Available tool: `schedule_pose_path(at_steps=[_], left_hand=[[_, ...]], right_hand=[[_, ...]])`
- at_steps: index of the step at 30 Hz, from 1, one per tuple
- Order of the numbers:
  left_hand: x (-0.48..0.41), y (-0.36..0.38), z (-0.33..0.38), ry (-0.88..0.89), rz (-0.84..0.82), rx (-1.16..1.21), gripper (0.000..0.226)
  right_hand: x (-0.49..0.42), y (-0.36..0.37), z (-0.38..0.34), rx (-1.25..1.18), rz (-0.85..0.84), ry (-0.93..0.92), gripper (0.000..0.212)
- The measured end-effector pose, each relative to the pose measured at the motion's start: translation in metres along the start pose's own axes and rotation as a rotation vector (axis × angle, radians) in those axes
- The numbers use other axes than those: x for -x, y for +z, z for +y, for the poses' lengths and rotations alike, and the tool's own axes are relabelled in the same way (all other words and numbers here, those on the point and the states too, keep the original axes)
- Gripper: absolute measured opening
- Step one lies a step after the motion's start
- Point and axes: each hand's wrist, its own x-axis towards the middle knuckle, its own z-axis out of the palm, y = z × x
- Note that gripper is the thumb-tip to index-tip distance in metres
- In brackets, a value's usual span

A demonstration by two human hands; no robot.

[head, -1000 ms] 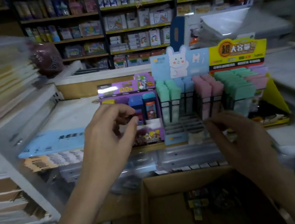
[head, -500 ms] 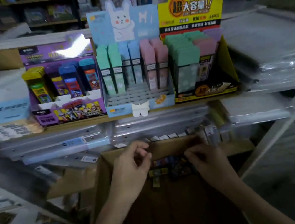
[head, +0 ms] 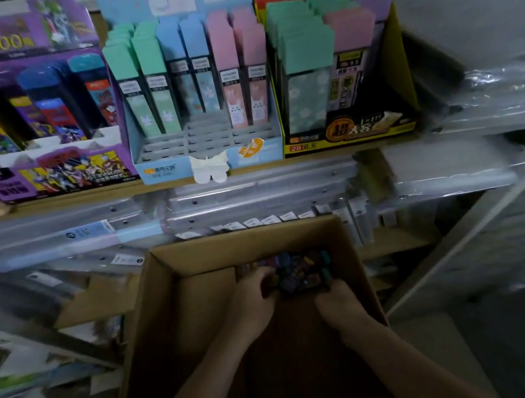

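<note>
Cardboard box [head: 183, 316] is left open above; its near floor is unoccupied. Far end is crowded by small packets [head: 301, 272], hemmed by box walls.

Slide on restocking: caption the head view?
Left hand and right hand reach colourful packs in a cardboard box below stationery displays.
</note>
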Motion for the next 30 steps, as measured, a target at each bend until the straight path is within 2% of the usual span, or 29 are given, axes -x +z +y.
schedule_pose_path(at_steps=[2,5,10,12,15,17,24,30], left_hand=[[-0.005,0.007,0.005,0.073,-0.029,-0.02,0.04],[-0.014,0.014,0.011,0.192,-0.06,-0.126,0.04],[-0.029,0.013,0.011,0.295,-0.1,-0.482,0.05],[-0.03,0.014,0.011,0.304,-0.141,-0.609,0.056],[-0.029,0.022,0.016,0.292,-0.154,-0.67,0.052],[-0.026,0.029,0.02,0.249,-0.149,-0.653,0.049],[-0.005,0.035,0.027,0.136,-0.19,-0.56,0.041],[0.008,0.029,0.032,0.042,-0.143,-0.229,0.044]], right_hand=[[-0.002,0.005,0.0,-0.164,0.035,0.121,0.029],[-0.004,0.011,-0.002,-0.492,-0.004,0.243,0.032],[-0.007,0.016,-0.003,-0.573,-0.04,0.31,0.022],[-0.009,0.016,-0.003,-0.67,0.003,0.334,0.029],[-0.007,0.015,-0.003,-0.748,0.007,0.354,0.041],[-0.004,0.014,-0.003,-0.776,-0.001,0.346,0.044],[0.004,0.013,-0.007,-0.77,0.012,0.355,0.031],[0.008,0.013,-0.009,-0.793,0.008,0.345,0.034]])
